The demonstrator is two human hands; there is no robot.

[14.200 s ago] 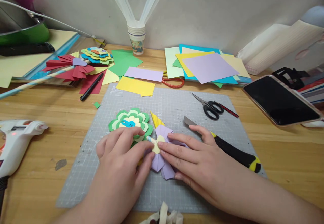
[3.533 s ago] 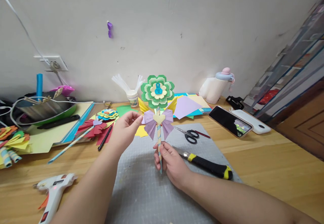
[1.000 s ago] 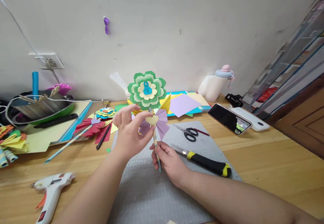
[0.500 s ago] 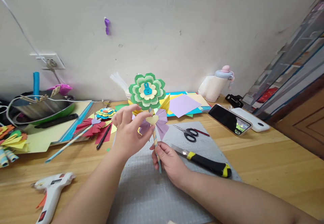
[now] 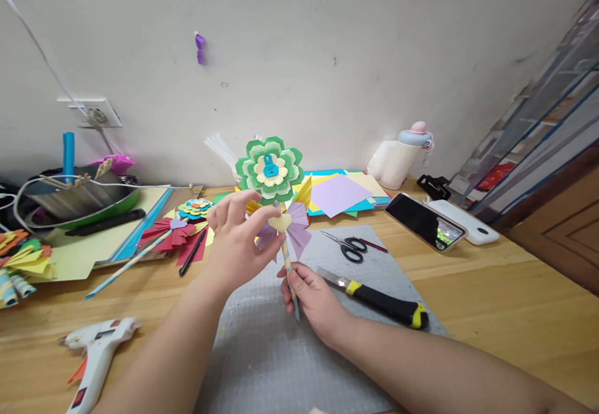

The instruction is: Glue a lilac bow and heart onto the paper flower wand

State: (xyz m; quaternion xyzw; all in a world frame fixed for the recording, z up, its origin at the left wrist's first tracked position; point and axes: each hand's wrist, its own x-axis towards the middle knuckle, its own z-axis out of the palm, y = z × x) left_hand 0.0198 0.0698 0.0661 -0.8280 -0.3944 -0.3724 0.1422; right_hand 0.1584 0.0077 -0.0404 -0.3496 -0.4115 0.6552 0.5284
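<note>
A paper flower (image 5: pixel 270 170) stands upright above the cutting mat (image 5: pixel 281 364), with layered green and cream petals and a blue rabbit face at its centre. Below the bloom, a purple pleated paper bow (image 5: pixel 299 233) with a pale yellow heart (image 5: pixel 281 221) sits on the striped rolled-paper stem (image 5: pixel 287 258). My right hand (image 5: pixel 314 298) is closed around the lower stem. With thumb and fingers curved, my left hand (image 5: pixel 238 233) pinches at the bow and heart from the left side. Yellow pleated paper (image 5: pixel 302 194) shows behind the bow.
Scissors (image 5: pixel 349 248) and a utility knife (image 5: pixel 379 301) with its blade out lie on the mat's right. A glue gun (image 5: pixel 100 351) rests at left. Another paper flower (image 5: pixel 178 226), a pen (image 5: pixel 193 253), coloured paper (image 5: pixel 341 194), a phone (image 5: pixel 423 221) and a bottle (image 5: pixel 400 155) are around.
The flower head has tilted very slightly to the left. Both hands keep nearly the same hold on the flower.
</note>
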